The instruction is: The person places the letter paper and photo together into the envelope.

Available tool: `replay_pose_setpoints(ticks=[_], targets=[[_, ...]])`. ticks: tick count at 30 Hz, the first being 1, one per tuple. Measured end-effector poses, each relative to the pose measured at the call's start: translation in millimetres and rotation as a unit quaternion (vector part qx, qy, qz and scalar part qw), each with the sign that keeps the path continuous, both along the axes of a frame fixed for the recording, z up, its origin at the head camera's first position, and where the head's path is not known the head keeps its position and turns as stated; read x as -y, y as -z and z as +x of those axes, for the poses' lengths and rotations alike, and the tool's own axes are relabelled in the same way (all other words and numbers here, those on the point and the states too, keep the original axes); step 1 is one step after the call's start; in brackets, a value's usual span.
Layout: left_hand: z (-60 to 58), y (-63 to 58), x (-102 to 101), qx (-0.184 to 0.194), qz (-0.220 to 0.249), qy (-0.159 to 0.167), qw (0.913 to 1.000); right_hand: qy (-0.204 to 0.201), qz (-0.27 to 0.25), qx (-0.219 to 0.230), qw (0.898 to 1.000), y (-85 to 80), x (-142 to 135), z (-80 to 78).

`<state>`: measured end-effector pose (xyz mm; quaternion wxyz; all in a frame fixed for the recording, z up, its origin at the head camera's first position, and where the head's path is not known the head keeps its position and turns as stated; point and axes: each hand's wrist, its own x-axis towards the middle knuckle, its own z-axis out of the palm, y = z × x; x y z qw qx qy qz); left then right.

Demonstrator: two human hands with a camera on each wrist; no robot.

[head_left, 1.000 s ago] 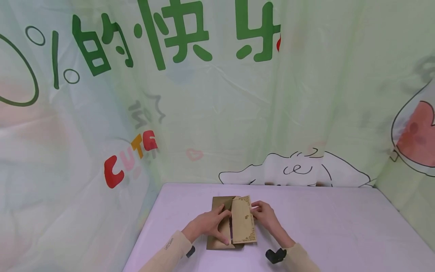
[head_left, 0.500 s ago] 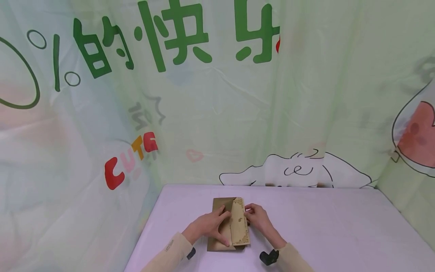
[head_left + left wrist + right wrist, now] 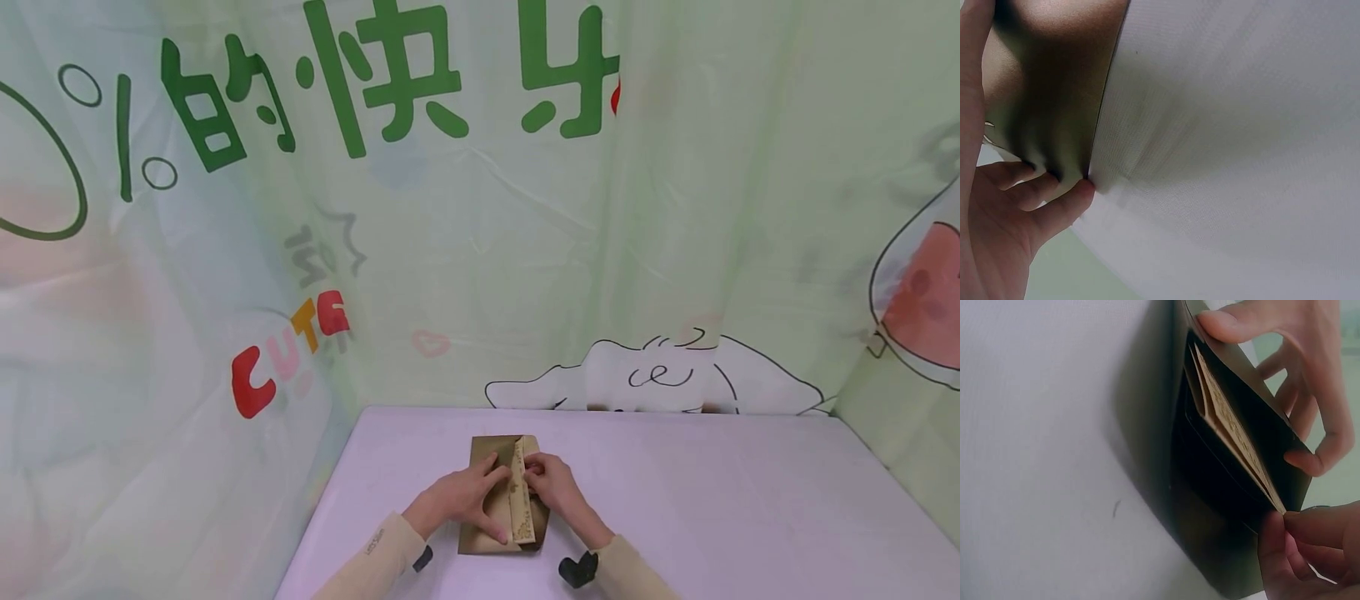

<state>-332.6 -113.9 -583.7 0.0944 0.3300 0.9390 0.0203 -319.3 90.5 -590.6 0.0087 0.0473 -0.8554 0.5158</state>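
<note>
A brown kraft envelope [image 3: 497, 500] lies on the table with its mouth facing right. My left hand [image 3: 463, 498] holds it near the mouth, thumb and fingers spread wide. In the left wrist view, several fingertips touch the envelope [image 3: 1054, 81] close to its edge. A folded sheet of tan letter paper [image 3: 522, 521] with ornate brown print sits partly inside the envelope. My right hand [image 3: 555, 482] pinches its outer edge between thumb and fingers. The right wrist view shows the paper's folded layers [image 3: 1235, 425] within the gaping dark mouth; the inserted part is hidden.
The pale lilac table [image 3: 712, 492] extends to both sides of the envelope. Printed curtains [image 3: 480, 250] hang behind and at the left and right. Black devices are strapped at the wrists, such as the right wrist camera [image 3: 579, 570].
My right hand has moved left with the folded letter paper, which has slid farther into the envelope, so a narrower strip shows. My left hand has stayed in place on the envelope.
</note>
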Motion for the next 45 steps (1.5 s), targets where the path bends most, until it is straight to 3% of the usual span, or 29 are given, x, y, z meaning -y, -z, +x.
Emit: replay_pose_setpoints(ticks=[12,21,38,45], targets=[[0.8,-1.0,4,-0.005,0.013,0.009,0.9999,-0.026,-0.012,-0.004,1.000,2.5,16,3.0],[-0.3,-1.8,3,-0.005,0.013,0.006,0.9999,-0.021,-0.026,-0.016,0.999,4.9,23,4.4],[1.8,-3.5,-4,-0.002,0.012,0.005,0.9999,-0.021,0.054,-0.053,0.997,5.3,14,3.3],[6.0,2.3,0,-0.039,-0.018,0.020,0.9989,-0.014,0.064,-0.058,0.996,3.7,7,6.1]])
